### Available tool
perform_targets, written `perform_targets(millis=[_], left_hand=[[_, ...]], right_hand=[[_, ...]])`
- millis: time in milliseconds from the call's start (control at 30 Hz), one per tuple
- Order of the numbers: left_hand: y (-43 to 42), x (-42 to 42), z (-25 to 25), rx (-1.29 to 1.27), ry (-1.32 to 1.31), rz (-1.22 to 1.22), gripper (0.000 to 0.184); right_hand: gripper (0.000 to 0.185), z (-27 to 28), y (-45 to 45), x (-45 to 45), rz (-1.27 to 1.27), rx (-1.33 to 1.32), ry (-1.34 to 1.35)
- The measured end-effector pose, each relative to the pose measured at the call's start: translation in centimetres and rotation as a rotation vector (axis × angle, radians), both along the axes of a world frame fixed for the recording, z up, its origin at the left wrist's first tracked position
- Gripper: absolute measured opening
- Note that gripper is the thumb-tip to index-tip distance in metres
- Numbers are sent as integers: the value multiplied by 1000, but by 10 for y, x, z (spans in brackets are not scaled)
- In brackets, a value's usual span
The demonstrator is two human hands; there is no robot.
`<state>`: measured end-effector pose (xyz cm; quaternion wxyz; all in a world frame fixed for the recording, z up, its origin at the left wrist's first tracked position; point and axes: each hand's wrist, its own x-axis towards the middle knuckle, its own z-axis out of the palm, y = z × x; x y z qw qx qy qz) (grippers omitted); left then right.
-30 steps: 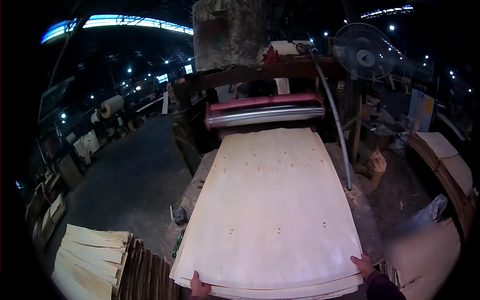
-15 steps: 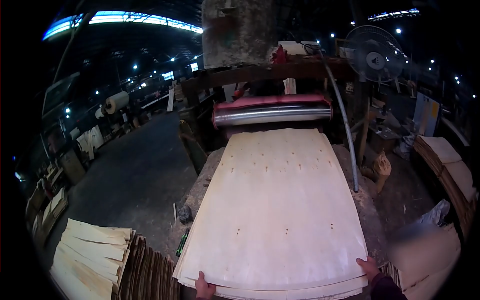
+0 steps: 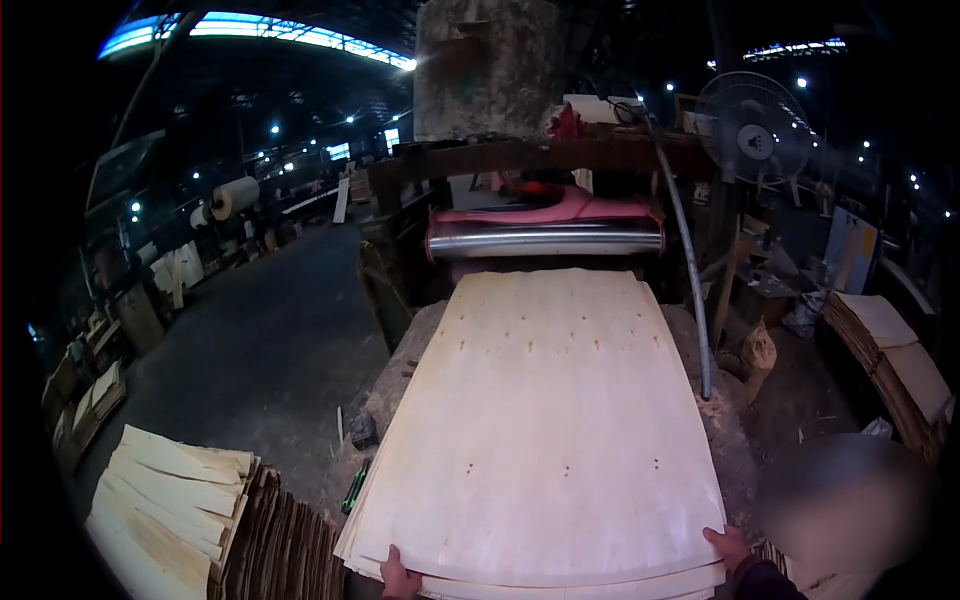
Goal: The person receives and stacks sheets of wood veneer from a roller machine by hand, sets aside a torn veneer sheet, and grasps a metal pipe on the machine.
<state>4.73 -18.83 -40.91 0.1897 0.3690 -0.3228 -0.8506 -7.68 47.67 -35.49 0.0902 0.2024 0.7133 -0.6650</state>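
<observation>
A large pale wood veneer sheet (image 3: 550, 420) with small brown knot marks lies on top of a stack, stretching from me to the glue-covered rollers. My left hand (image 3: 400, 577) grips its near edge at the left corner, thumb on top and the other fingers mostly hidden. At the near right corner, my right hand (image 3: 728, 547) holds the edge the same way, its dark sleeve behind it. Past the sheet's far end sits a shiny metal roller (image 3: 550, 240) with pink glue above it. A small gap shows between sheet and roller.
Stacked veneer (image 3: 170, 510) stands at lower left, more veneer (image 3: 890, 350) at right. A grey pipe (image 3: 685, 250) slopes down along the right side. A green-handled tool (image 3: 354, 487) lies left of the stack. A fan (image 3: 755, 135) stands behind; a blurred patch covers the lower right.
The view has tilted slightly, so the scene sits a little lower. Both hands stay on the veneer's near corners. The pink mass above the roller has changed shape.
</observation>
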Motion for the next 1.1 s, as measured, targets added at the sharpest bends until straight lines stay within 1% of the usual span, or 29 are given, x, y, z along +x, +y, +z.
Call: perform_targets(millis=[33,133,167,267,433,533,600,633,667,700,733,767,833,933,1033,1067,1100], left_hand=[[1,0,-1,46,31,18,37],[-9,2,-14,-16,47,-55,38],[-10,3,-18,-17,30,-35,38],[-2,1,-6,-13,17,0,39],[2,1,-1,-17,58,-18,38],[2,0,1,-5,27,8,38],[0,1,1,-37,3,-22,39],[5,2,14,-53,-10,-37,39],[13,4,28,-104,-103,-54,44],[38,7,75,-155,-195,-70,50],[55,9,107,-205,-287,-85,57],[60,11,117,-238,-305,-110,57],[65,13,126,-303,-345,-163,56],[59,13,108,-333,-345,-191,55],[54,18,98,-699,-465,-419,54],[54,19,97,-629,-437,-384,53],[58,18,107,-558,-408,-347,52]], right_hand=[[28,-1,0,1,-11,-1,-3],[28,-21,9,-3,-1,3,36],[29,-27,13,-3,0,-5,29],[29,-30,15,-5,16,-20,13],[31,-23,12,-5,22,-25,-2],[31,-13,8,-1,13,-44,-1],[31,-2,2,3,30,-87,18],[31,2,1,5,38,-110,27],[31,0,2,5,31,-89,17],[31,-3,4,4,25,-67,7],[31,-5,5,2,20,-45,-3],[31,-5,5,2,21,-44,9],[31,-2,3,3,22,-44,31],[31,3,0,5,9,-14,37],[33,1,0,5,3,-6,42],[34,-1,1,6,2,1,48],[34,-4,3,5,2,8,57]])
